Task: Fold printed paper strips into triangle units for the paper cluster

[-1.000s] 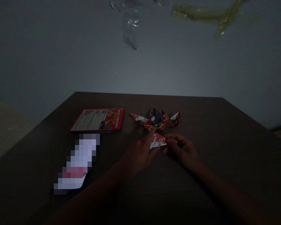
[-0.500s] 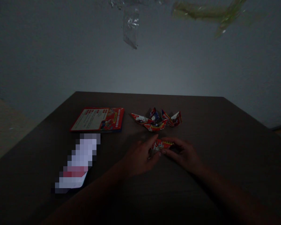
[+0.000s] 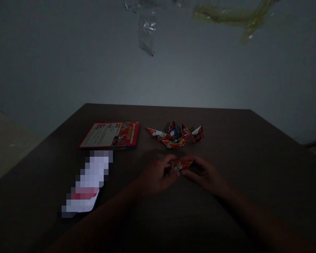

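A small piece of folded printed paper (image 3: 180, 165), red with pale parts, is held between both hands over the dark table. My left hand (image 3: 156, 175) grips its left side, with the thumb in front and the fingers behind. At its right end, my right hand (image 3: 206, 172) pinches the paper between thumb and fingertips. Just beyond the hands stand several folded paper pieces (image 3: 175, 141) in red, blue and white, with pointed ends turned up. The dim light and the fingers hide part of the held paper's folds.
To the left lies a stack of printed sheets or a booklet (image 3: 100, 135) with a red border. Nearer me is a lit phone (image 3: 91, 179) with a blurred screen. The brown table (image 3: 252, 147) meets a wall (image 3: 200, 70) bearing clear and yellowish tape (image 3: 226, 15).
The held paper has tipped and looks flatter and narrower between my fingers. My left fingers have shifted slightly down on it. The other things have stayed in place.
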Demonstrator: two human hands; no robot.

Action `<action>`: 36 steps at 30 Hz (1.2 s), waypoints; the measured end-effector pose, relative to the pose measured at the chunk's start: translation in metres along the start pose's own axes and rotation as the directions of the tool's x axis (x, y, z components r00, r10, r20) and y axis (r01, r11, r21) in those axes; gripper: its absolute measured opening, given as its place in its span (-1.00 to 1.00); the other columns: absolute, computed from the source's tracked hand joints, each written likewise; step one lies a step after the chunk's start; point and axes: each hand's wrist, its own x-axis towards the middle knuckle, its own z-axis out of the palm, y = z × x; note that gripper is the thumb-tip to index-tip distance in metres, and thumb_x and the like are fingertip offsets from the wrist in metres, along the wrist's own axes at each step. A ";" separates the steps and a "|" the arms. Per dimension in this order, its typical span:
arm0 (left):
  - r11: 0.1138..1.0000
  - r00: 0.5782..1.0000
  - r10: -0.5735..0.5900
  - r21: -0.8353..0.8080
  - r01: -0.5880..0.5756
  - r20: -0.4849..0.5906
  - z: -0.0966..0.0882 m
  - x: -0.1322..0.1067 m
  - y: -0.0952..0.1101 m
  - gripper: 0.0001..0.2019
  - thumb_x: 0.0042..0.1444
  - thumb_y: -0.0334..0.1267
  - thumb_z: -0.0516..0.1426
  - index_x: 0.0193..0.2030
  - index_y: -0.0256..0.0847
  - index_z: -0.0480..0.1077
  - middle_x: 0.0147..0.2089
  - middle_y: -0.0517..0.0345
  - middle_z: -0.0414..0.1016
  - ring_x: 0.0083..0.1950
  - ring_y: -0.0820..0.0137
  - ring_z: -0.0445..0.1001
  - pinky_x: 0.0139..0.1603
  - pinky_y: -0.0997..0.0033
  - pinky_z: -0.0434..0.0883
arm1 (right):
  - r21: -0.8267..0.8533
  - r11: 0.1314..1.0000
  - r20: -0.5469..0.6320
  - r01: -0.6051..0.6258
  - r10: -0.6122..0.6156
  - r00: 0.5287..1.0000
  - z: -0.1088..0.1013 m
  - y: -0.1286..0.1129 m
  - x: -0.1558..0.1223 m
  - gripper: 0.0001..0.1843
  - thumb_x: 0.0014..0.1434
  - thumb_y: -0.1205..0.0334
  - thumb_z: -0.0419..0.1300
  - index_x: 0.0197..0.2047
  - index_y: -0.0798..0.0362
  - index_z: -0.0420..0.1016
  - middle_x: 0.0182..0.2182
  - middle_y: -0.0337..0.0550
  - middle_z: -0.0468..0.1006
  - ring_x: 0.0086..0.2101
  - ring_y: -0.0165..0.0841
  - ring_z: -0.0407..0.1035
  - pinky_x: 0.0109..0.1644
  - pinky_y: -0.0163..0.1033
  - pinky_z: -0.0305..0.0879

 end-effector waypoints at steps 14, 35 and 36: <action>0.966 0.986 0.153 -0.219 -0.135 0.064 0.005 0.001 0.002 -0.62 0.14 -0.24 0.06 0.11 -0.24 0.23 -0.17 0.07 0.50 -0.21 0.41 0.46 -0.24 0.48 0.33 | 0.247 0.960 -0.132 -0.130 0.166 0.977 0.002 0.015 0.004 -0.84 -0.02 0.28 0.26 -0.29 0.04 0.45 -0.44 -0.21 0.52 -0.42 -0.37 0.40 -0.33 -0.30 0.32; 0.991 0.991 0.136 -0.013 -0.136 0.002 0.000 0.002 -0.001 -0.65 0.23 -0.10 -0.08 -0.32 -0.30 0.40 -0.52 0.21 0.36 -0.51 0.53 0.29 -0.48 0.57 0.16 | 0.267 0.958 0.178 -0.100 0.053 0.983 -0.003 0.004 0.001 -0.82 -0.02 0.31 0.23 -0.26 0.09 0.46 -0.45 -0.21 0.49 -0.46 -0.40 0.36 -0.40 -0.35 0.27; 0.991 0.992 0.128 -0.023 -0.128 0.010 0.000 0.002 -0.002 -0.65 0.22 -0.08 -0.07 -0.34 -0.30 0.38 -0.53 0.22 0.35 -0.52 0.54 0.29 -0.49 0.57 0.16 | 0.271 0.956 0.180 -0.111 0.063 0.982 -0.002 0.004 0.001 -0.86 -0.01 0.30 0.23 -0.31 0.09 0.46 -0.49 -0.23 0.48 -0.49 -0.42 0.33 -0.43 -0.36 0.25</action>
